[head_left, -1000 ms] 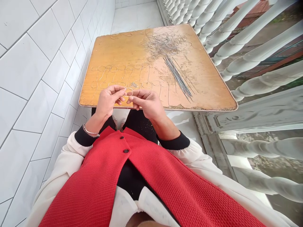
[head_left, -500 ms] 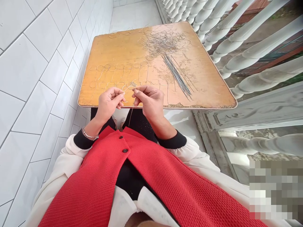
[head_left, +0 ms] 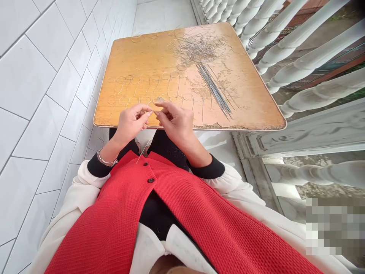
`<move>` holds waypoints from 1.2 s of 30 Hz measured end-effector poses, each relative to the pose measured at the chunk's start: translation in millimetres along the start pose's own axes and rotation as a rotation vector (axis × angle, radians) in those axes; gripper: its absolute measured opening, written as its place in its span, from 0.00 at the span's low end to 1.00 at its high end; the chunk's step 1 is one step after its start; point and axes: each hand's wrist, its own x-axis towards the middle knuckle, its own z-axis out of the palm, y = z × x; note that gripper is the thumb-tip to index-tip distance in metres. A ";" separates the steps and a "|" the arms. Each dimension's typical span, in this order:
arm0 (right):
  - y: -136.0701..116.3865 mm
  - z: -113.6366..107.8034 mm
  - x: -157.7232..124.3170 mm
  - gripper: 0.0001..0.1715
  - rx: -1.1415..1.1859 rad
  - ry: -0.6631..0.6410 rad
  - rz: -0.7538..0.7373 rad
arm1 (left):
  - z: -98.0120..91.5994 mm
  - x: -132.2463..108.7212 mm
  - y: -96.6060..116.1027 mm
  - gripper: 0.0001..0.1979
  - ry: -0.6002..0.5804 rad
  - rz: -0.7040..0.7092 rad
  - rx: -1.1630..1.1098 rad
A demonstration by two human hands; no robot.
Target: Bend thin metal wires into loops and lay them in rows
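Observation:
My left hand (head_left: 131,121) and my right hand (head_left: 178,121) meet almost fingertip to fingertip above the table's near edge. Both are closed in a pinch on a thin metal wire (head_left: 146,145). Its loose end slants from below the right fingers down toward the red vest. The part between the fingertips is tiny and mostly hidden. Just beyond the hands, several wires with looped ends (head_left: 154,77) lie in two rows on the wooden tabletop (head_left: 134,57).
A bundle of straight wires (head_left: 214,91) lies right of the rows. Behind it is a tangled heap of bent wires (head_left: 201,48). A white tiled wall (head_left: 42,91) runs along the left, and a white balustrade (head_left: 296,68) along the right.
My right hand has shifted slightly left, its fingertips now meeting the left ones. The wire's hanging end has swung left toward the vest.

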 end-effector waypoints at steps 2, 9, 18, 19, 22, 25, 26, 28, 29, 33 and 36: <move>0.1 -0.8 1.2 0.09 -0.066 -0.002 -0.057 | -1.9 -0.8 -4.8 0.03 0.001 0.078 0.099; 2.5 -2.7 2.2 0.06 -0.108 -0.078 -0.074 | -8.1 -5.2 -4.6 0.08 -0.019 0.314 0.694; 4.1 -1.8 0.2 0.10 -0.172 -0.069 -0.100 | 0.8 -7.1 -12.1 0.14 -0.008 0.371 0.908; 3.9 -1.9 0.1 0.10 -0.181 -0.070 -0.113 | 1.5 -7.3 -13.0 0.13 -0.008 0.378 0.904; 3.5 -2.8 0.5 0.12 -0.219 -0.075 -0.164 | 3.6 -7.6 -15.1 0.12 0.012 0.386 0.888; 4.9 -4.5 1.5 0.14 -0.272 -0.089 -0.227 | 6.2 -7.9 -18.1 0.11 0.024 0.386 0.890; 5.9 -5.3 1.8 0.14 -0.284 -0.100 -0.238 | 7.1 -8.3 -19.6 0.12 0.029 0.394 0.901; 8.2 -6.8 2.4 0.14 -0.283 -0.133 -0.240 | 9.0 -9.3 -23.6 0.13 0.051 0.421 0.929; 9.3 -7.5 2.8 0.13 -0.271 -0.151 -0.235 | 9.7 -9.9 -25.9 0.14 0.065 0.437 0.941; 11.8 -8.2 5.0 0.12 -0.179 -0.175 -0.192 | 10.7 -10.8 -33.7 0.16 0.112 0.458 0.919; 11.8 -5.0 5.0 0.10 -0.086 -0.126 -0.125 | 9.8 -9.3 -35.1 0.18 0.158 0.420 0.835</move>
